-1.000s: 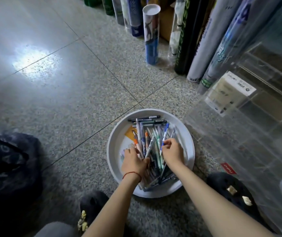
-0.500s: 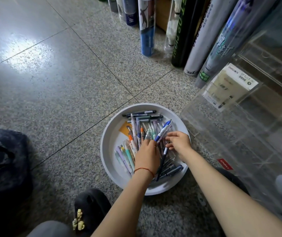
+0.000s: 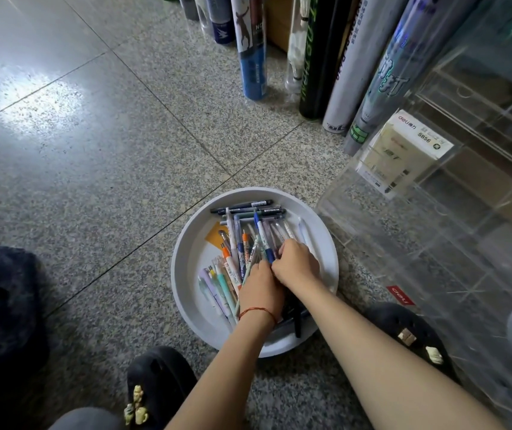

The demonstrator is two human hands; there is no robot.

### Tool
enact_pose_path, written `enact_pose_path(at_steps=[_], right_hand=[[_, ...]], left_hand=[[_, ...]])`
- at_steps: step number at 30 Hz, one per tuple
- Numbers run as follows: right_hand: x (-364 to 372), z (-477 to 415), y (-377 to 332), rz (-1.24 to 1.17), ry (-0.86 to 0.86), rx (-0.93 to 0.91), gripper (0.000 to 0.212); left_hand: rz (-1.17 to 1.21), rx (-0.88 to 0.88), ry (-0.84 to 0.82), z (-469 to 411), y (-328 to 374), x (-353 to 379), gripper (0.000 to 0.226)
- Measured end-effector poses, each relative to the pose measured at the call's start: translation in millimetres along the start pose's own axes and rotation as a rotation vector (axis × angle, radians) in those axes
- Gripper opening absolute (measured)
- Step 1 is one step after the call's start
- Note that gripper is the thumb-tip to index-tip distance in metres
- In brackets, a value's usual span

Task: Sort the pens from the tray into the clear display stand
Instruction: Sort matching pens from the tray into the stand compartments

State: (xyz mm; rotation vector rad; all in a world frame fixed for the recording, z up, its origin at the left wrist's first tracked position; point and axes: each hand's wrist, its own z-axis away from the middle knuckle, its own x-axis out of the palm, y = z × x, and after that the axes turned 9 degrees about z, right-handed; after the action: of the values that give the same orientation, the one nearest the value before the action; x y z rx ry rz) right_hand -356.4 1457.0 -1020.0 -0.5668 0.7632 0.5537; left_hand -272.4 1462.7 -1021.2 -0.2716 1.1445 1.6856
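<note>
A round grey tray [image 3: 186, 262] sits on the floor with several pens [image 3: 233, 240] piled in it. Both hands are down in the pile, touching each other. My left hand [image 3: 261, 291], with a red string at the wrist, is closed over a bunch of pens. My right hand [image 3: 298, 263] has its fingers curled down onto a blue-and-white pen [image 3: 262, 235], which sticks up and away from where the hands meet. The clear display stand [image 3: 434, 249] stands just right of the tray, with a white label card [image 3: 403, 150] in its upper part.
Tall shuttlecock tubes [image 3: 251, 57] lean in a row at the back. An orange card [image 3: 216, 235] lies in the tray. My black shoes [image 3: 158, 380] [image 3: 409, 333] flank the tray's near side. A dark bag [image 3: 0, 305] lies at the left.
The hands have come together over the pile. The blue-and-white pen, which slanted to the right, now points more straight away. The view has tilted slightly.
</note>
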Motion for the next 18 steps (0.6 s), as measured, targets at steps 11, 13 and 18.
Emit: enact_pose_path(at_steps=[11,13,18], right_hand=[[19.8,7.8,-10.0,0.255,0.066,0.112,0.034],[21.6,10.4,-7.3,0.29,0.068,0.087,0.033],[19.1,2.6,-0.8,0.368,0.082,-0.02,0.029]], left_hand=[[0.13,0.004,0.056,7.1,-10.3,-1.4,0.024],[0.13,0.014,0.054,8.3,-12.2,0.2,0.024],[0.246,-0.023,0.123,5.1,-11.3,2.4,0.019]])
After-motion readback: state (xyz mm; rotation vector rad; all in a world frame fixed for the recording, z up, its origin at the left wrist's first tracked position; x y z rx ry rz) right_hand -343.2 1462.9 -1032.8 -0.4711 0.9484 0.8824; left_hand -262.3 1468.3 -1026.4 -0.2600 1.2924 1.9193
